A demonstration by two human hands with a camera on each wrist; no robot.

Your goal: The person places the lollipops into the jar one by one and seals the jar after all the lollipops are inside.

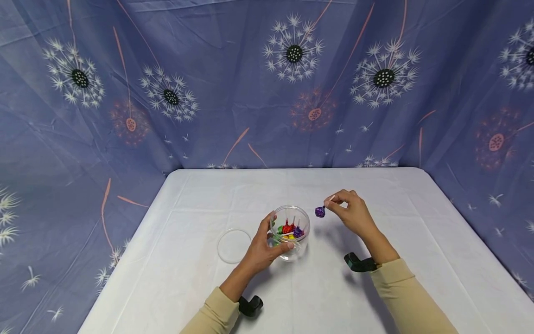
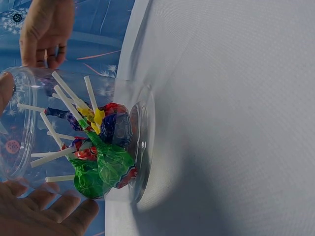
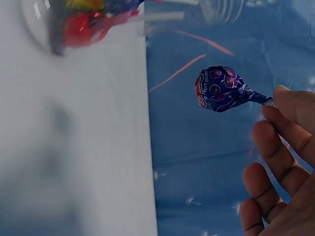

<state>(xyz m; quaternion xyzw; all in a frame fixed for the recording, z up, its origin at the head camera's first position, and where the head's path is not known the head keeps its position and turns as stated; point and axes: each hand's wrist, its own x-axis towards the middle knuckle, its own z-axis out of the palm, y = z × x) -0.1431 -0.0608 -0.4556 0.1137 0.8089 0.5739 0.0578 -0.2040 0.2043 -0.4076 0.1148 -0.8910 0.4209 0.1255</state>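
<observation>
A clear plastic jar (image 1: 301, 246) stands on the table, its open mouth up. The left hand (image 1: 262, 249) grips it round the side, thumb in front and fingers behind. Inside lie several wrapped lollipops (image 2: 115, 164) in green, red, yellow and purple, their white sticks pointing towards the mouth. To the right of the jar, the right hand (image 1: 352, 214) pinches a purple-wrapped lollipop (image 3: 219, 89) between thumb and index finger, just below its head. That lollipop hangs head-down above the table, apart from the jar. The other right fingers are loosely bent.
A clear round lid or ring (image 1: 219, 248) lies flat on the white-covered table (image 1: 175, 287), left of the jar. Behind the table hangs a blue curtain (image 1: 233, 83) with a dandelion print. Each wrist wears a black camera mount (image 1: 359, 263).
</observation>
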